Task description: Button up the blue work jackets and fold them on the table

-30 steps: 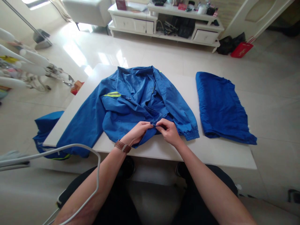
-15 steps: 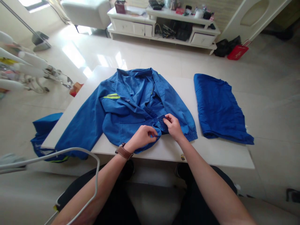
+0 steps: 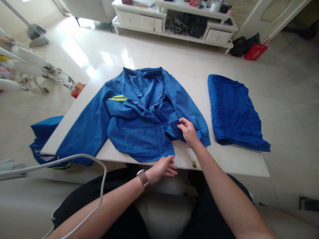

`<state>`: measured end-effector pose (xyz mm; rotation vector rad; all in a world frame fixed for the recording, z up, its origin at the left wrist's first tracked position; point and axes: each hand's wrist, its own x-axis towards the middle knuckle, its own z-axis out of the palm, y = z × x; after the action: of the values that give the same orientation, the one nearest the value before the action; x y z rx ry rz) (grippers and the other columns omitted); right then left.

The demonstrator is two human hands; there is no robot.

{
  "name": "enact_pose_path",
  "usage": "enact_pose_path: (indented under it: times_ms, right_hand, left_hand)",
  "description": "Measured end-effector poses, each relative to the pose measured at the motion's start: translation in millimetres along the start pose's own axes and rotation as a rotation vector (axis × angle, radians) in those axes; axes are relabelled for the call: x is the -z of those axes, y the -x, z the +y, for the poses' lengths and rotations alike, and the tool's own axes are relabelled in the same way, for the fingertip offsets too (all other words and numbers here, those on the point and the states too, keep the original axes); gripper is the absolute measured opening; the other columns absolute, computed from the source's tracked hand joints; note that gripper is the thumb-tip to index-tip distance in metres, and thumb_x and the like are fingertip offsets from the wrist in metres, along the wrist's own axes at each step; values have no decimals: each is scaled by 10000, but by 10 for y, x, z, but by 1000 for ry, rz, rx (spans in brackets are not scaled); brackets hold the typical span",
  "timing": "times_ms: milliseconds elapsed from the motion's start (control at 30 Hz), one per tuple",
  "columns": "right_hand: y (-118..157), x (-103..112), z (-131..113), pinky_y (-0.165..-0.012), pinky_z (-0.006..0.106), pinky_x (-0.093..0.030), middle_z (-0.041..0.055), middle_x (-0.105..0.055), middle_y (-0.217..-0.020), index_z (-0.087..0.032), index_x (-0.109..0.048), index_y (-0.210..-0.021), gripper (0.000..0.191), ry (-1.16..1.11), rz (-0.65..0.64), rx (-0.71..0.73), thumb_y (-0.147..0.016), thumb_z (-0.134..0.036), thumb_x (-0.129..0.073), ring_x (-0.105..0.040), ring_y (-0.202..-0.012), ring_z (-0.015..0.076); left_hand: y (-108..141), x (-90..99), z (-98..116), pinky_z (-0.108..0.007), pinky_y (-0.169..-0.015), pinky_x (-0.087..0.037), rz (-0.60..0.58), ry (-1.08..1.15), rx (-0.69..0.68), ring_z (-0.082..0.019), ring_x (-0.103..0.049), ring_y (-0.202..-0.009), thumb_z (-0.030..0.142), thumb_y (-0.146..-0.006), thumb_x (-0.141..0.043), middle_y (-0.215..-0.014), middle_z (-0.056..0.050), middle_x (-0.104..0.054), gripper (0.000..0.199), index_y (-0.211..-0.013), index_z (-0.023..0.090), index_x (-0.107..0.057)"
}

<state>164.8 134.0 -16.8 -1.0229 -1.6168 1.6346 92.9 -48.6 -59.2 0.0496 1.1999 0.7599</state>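
Note:
A blue jacket [image 3: 139, 136] with a yellow-green reflective stripe lies on the white table [image 3: 239, 162], its front partly open and one sleeve spread to the left. My right hand [image 3: 188, 132] pinches the edge of the jacket's front flap near the lower hem. At the jacket's bottom corner, my left hand [image 3: 164, 168] touches the hem beside the table's front edge. Its lower fingers are stretched apart; whether the thumb and index finger pinch the cloth is hard to tell. A brown-strapped watch is on the left wrist.
Folded blue cloth [image 3: 234, 113] lies at the table's right. More blue fabric [image 3: 46, 136] hangs low at the left. A white cable-like loop [image 3: 103, 179] crosses before my left forearm. A small yellow figure [image 3: 194, 164] is by the front edge.
My left hand has moved down and right to the hem corner, and the front panel now lies flatter. My right hand still holds the flap, slightly farther right.

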Motion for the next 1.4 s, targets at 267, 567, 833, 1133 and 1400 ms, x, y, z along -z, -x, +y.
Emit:
enact_pose_path:
  times_ms: [267,567,833,1133,1400]
  right_hand:
    - [34,109,-6,-656,257,-464,-4,-587,-765,-209,-552,-819,158,-15,-23,12,-768,-348,-608,-525,-704,157]
    - [229,-68,113,-827,295,-464,60,-671,-948,-183,-740,-878,270,663,-429,468,-790,18,-584,-620,-912,195]
    - [210,-92,109,-781,270,-471,40,-703,-903,-172,-752,-903,244,627,-419,411,-786,14,-649,-646,-846,173]
    - [178,-88,68,-723,276,-453,34,-738,-872,-172,-756,-871,146,543,-362,241,-857,-88,-638,-649,-792,168]
    - [213,-100,70,-714,252,-454,22,-724,-838,-174,-776,-864,155,535,-425,256,-807,-70,-678,-637,-766,148]
  left_hand:
    - [-152,-29,123,-376,-1019,-545,241,707,-320,-203,-736,-956,119,-732,-823,-887,-74,-728,295,-764,184,-537]
    - [-267,102,403,-301,-938,-512,320,490,-726,-132,-669,-854,205,-583,-879,-883,-17,-739,374,-871,150,-647]
    - [-206,57,417,-277,-954,-507,229,612,-636,-114,-682,-855,133,-638,-867,-917,-29,-745,322,-890,147,-668]
    - [-188,22,379,-295,-885,-535,259,607,-595,-129,-675,-806,235,-635,-915,-854,-44,-744,293,-787,127,-689]
    - [-228,54,341,-274,-786,-503,313,505,-645,-123,-637,-739,353,-522,-967,-836,-29,-734,478,-844,136,-688]
